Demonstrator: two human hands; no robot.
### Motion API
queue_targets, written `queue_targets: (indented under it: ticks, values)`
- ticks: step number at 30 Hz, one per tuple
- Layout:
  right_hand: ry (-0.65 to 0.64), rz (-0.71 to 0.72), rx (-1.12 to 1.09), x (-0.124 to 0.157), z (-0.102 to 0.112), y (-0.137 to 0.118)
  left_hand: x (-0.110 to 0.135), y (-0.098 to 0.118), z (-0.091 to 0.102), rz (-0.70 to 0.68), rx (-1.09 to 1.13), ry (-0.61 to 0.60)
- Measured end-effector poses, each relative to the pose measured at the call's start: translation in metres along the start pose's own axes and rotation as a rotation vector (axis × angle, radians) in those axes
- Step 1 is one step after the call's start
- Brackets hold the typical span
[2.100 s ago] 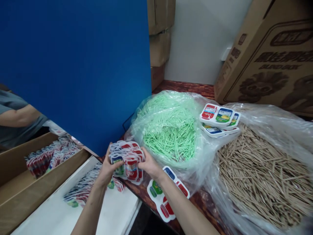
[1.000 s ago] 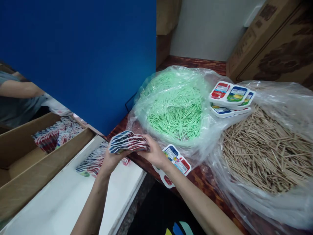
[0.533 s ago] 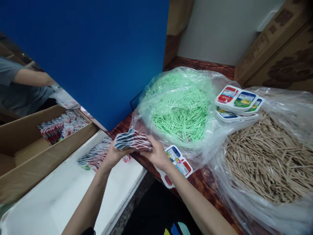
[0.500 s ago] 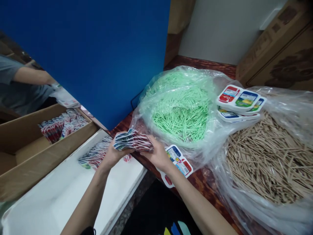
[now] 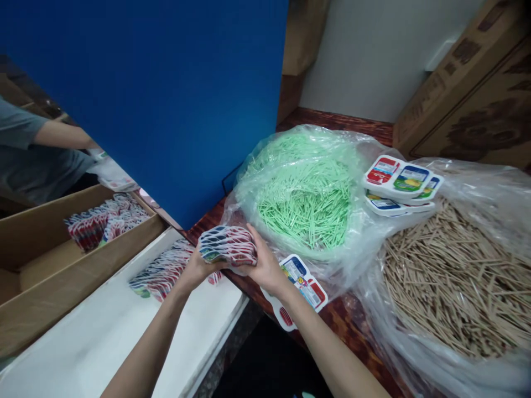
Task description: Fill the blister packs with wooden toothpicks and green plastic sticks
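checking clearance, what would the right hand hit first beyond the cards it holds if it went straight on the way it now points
Beyond the held cards, the right hand would probably meet the blue panel first, though depth is unclear.

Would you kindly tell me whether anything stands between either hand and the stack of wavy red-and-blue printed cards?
Nothing visible does: the left hand and right hand hold the stack of cards directly, at opposite ends. The heap of thin light-green sticks lies beyond the right hand, not in between.

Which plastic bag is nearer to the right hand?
The left bag, with green sticks, beside the right hand; the other bag, farther right, holds brown sticks.
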State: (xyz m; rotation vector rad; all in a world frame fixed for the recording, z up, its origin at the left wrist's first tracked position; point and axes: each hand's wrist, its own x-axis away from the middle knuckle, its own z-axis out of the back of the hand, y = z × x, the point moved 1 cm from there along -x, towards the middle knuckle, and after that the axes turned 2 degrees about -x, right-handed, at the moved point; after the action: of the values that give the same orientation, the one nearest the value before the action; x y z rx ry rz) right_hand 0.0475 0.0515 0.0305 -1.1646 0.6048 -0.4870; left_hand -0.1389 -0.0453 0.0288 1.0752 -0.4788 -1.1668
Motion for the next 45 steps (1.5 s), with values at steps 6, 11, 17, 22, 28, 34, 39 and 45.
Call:
queue_targets:
  ticks: [6, 11, 17, 22, 28, 34, 39, 45]
  values:
    - [0.030, -0.039, 0.001, -0.006, -0.005, -0.008, 0.000, 0.006, -0.010, 0.048, 0.072, -0.003]
    - [-0.047, 0.020, 0.080, 0.007, -0.015, -0.045, 0.028, 0.008, 0.016, 0.265, 0.216, 0.059]
    - [-0.245, -0.091, 0.199, 0.051, -0.083, -0.054, 0.086, -0.017, 0.067, 0.439, 0.209, 0.026]
    - [-0.401, -0.281, 0.494, 0.078, -0.112, -0.012, 0.112, -0.065, 0.042, 0.724, 0.249, -0.102]
    - [-0.620, -0.066, 0.758, 0.102, -0.100, 0.024, 0.107, -0.118, -0.018, 0.794, 0.308, -0.198]
    - [-0.585, 0.255, 0.815, 0.106, -0.098, 0.043, 0.106, -0.152, -0.054, 0.864, 0.341, -0.155]
    - [-0.571, 0.278, 0.826, 0.104, -0.096, 0.043, 0.117, -0.164, -0.071, 0.856, 0.334, -0.011]
    - [-0.547, 0.271, 0.811, 0.108, -0.098, 0.044, 0.126, -0.161, -0.076, 0.783, 0.260, 0.067]
